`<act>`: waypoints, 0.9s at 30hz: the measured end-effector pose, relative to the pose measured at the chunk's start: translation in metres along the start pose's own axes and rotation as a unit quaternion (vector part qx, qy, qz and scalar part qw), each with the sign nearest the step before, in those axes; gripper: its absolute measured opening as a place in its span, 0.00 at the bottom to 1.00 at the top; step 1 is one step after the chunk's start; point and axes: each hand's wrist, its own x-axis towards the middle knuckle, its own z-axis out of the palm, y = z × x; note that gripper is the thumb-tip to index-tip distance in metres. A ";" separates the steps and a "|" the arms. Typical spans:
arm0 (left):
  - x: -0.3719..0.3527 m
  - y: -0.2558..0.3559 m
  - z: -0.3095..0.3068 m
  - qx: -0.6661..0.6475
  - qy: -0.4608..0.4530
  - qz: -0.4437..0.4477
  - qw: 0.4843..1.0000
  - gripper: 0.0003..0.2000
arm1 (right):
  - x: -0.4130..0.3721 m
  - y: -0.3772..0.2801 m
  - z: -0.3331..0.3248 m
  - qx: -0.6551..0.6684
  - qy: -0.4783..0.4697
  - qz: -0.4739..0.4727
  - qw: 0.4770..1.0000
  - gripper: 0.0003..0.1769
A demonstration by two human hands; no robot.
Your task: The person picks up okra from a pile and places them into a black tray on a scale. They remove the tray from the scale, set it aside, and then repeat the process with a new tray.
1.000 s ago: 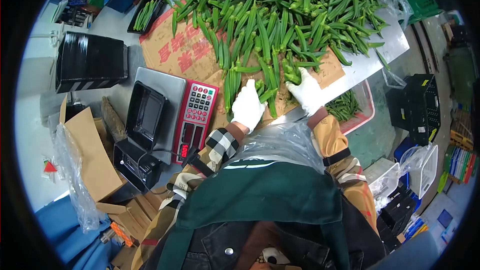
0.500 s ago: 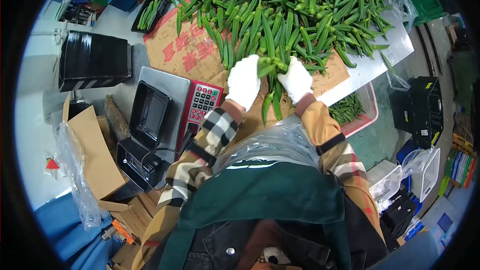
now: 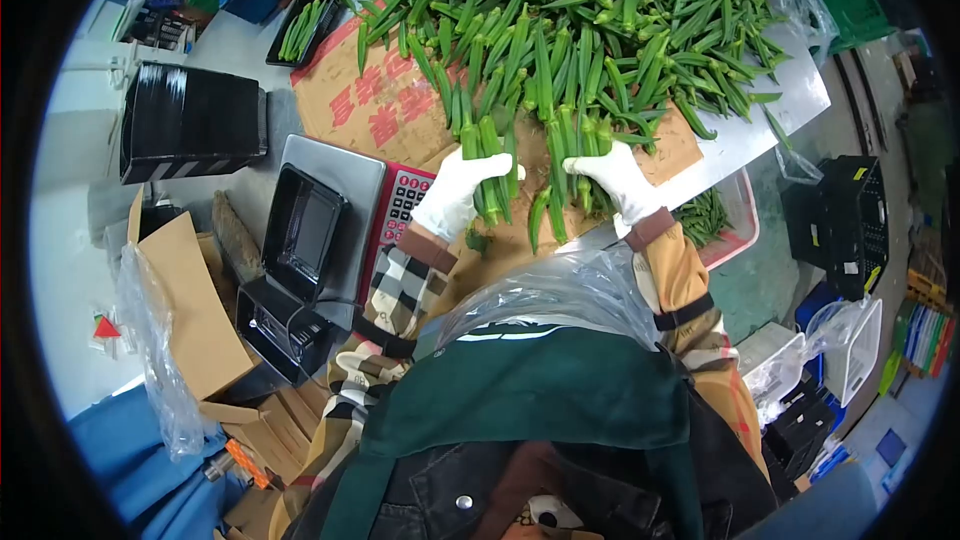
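Observation:
A big heap of green okra covers the far part of the table, spilling over a flattened cardboard sheet with red print. My left hand, in a white glove, is closed round several okra pods held lengthwise. Opposite it, my white-gloved right hand grips several more pods at the near edge of the heap, its thumb across them. Loose pods lie between the two hands. The undersides of both hands are hidden.
Left of me, black trays rest on and beside a scale with a red keypad. A black tray of okra sits farther back. An open carton stands at near left. A red-rimmed tub holds more okra at right.
My hands have moved apart, and the left now grips a bunch of pods lower and to the left. Another person's gloved hand at the far left has gone out of view.

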 end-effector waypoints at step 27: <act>-0.057 -0.041 0.033 -0.126 -0.055 0.097 0.986 0.29 | -0.086 -0.064 0.096 -0.042 -0.103 0.035 0.993 0.56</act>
